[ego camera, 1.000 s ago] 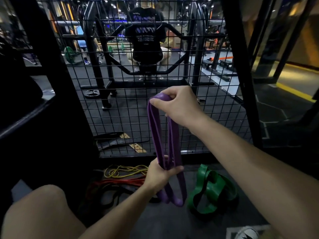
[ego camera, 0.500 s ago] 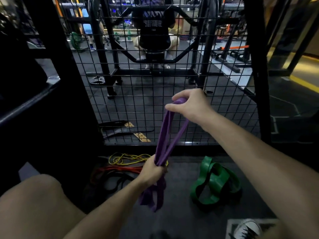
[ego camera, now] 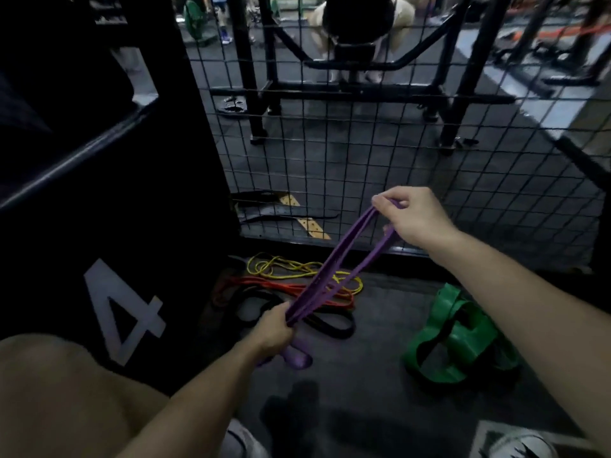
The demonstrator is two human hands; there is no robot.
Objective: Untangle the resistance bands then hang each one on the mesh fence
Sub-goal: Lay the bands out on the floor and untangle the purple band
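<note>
Purple resistance band (ego camera: 334, 271) held stretched between both hands, in front of the mesh fence (ego camera: 413, 166).

Right hand (ego camera: 410, 214) pinched the band's upper end, fingers curled round it, near the fence. Left hand (ego camera: 272, 328) gripped the lower strands in a closed fist; a short loop hung below it. On the floor lay a yellow band (ego camera: 291, 267), a red band (ego camera: 264, 285) and a black band (ego camera: 330, 325) in a pile at left, a green band (ego camera: 456, 338) apart at right.

right hand (ego camera: 418, 216) lowering with the purple band (ego camera: 334, 272), left hand (ego camera: 274, 328) pulling it taut at a slant, strands spreading apart
</note>
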